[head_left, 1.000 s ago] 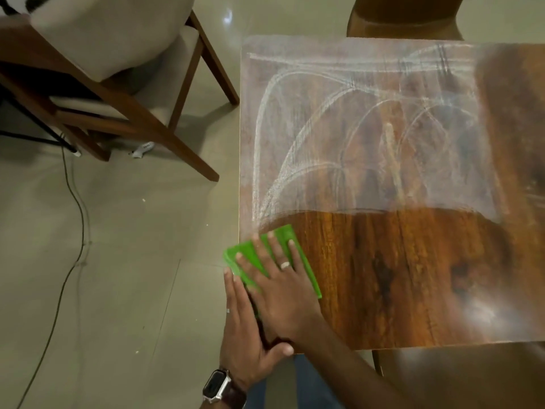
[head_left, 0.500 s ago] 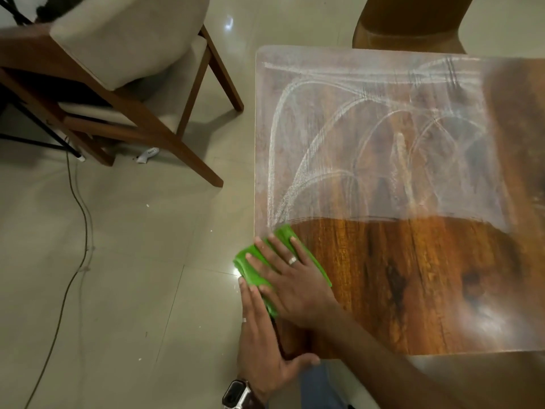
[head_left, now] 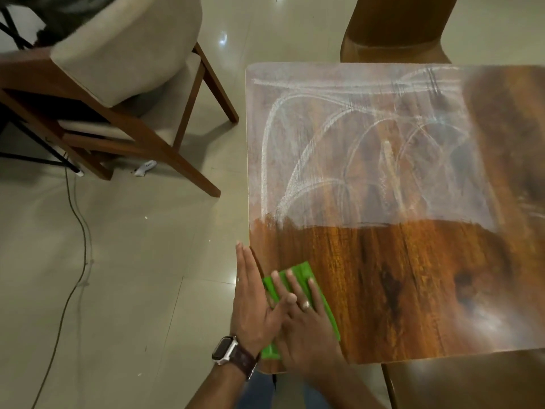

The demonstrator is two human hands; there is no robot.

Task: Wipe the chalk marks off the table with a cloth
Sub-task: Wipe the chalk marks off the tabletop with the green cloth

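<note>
A green cloth (head_left: 306, 286) lies flat on the near left corner of a wooden table (head_left: 413, 290), pinned under the right hand (head_left: 306, 317), whose straight, spread fingers press down on it; a ring shows on one finger. The left hand (head_left: 253, 302) stands on edge just left of the right one, along the table's left rim, fingers straight and together, its thumb lying across the cloth and touching the right hand's fingers. A watch (head_left: 225, 349) sits on the left wrist. Beyond the fingertips the wood is dark and bare; farther off, white chalk marks (head_left: 339, 149) arc and smear across the far half of the tabletop. Left of the hands, across the tiled floor (head_left: 132, 290), stands a cushioned wooden chair (head_left: 118, 84), with a thin cable (head_left: 79, 231) trailing over the tiles. A brown chair back (head_left: 398, 28) rises past the table's far edge.
</note>
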